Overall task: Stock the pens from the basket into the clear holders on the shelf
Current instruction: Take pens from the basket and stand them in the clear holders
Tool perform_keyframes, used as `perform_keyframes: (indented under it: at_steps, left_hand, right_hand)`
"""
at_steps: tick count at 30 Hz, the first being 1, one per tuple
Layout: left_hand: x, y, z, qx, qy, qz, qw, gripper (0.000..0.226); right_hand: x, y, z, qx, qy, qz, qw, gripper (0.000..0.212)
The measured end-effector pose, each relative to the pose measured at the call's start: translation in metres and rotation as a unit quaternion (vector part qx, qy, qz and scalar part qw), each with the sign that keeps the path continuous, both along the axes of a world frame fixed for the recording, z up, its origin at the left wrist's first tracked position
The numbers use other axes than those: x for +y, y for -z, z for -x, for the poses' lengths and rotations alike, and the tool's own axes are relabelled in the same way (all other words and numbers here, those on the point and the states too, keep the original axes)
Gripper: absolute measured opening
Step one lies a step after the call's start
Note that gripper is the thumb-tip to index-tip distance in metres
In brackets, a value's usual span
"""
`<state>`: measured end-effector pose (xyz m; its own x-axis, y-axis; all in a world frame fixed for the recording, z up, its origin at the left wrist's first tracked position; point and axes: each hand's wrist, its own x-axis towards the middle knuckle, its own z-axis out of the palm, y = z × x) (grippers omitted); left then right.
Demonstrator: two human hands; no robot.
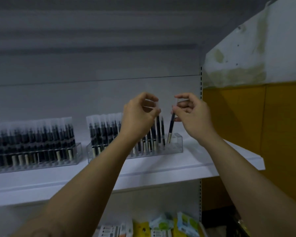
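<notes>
As two bare forearms reach up from the bottom edge, we face a white shelf (161, 168) that runs across the view against a pale grey back panel (92, 65), its left end cut off by the edge. To the right stands a stained white wall (246, 48) above an orange panel (263, 125). Two clear holders sit on the shelf well apart. The left-hand holder (72, 156) is packed with dark pens in clear sleeves and cropped at the left edge. The right-hand holder (178, 144) is filled along most of its length, though the left forearm hides its middle rows. Below the shelf we make out coloured packets (161, 226), cut off at the bottom and too blurred to read. The left hand (138, 117) hovers over the right-hand holder with its fingers curled and thumb near the fingertips. Something translucent shows between them, but the blur does not let us tell whether they hold it. The right hand (191, 113) pinches the top of a single dark pen (171, 129) between thumb and forefinger, the other fingers loosely bent. That pen leans to the right, its cream lower end down inside the right-hand holder near its right end, just beside the last standing pens.
</notes>
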<state>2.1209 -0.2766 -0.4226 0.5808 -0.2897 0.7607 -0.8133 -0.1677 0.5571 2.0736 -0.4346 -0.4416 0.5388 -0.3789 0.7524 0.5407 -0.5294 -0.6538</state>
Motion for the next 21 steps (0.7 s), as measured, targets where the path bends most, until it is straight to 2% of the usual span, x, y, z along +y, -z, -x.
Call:
perform_keyframes:
  at_steps: [6,9,16,21]
  left_hand:
    - [-0.023,-0.02,-0.028,-0.047,-0.038,0.004,0.998,0.019]
    - [-0.031,-0.019,-0.04,-0.043,-0.046,-0.012,0.998,0.019]
    - [-0.039,-0.008,-0.055,-0.022,-0.076,-0.104,0.991,0.018]
    - [-0.044,-0.008,-0.058,-0.018,-0.108,-0.136,0.985,0.019]
  right_hand:
    - [-0.021,-0.012,-0.039,-0.021,0.014,-0.016,1.0,0.026]
    - [-0.025,-0.011,-0.055,-0.017,0.01,-0.017,1.0,0.027]
    - [-0.029,0.003,-0.064,0.042,-0.001,0.013,0.999,0.025]
    - [-0.028,0.009,-0.057,0.117,-0.003,0.124,0.985,0.043]
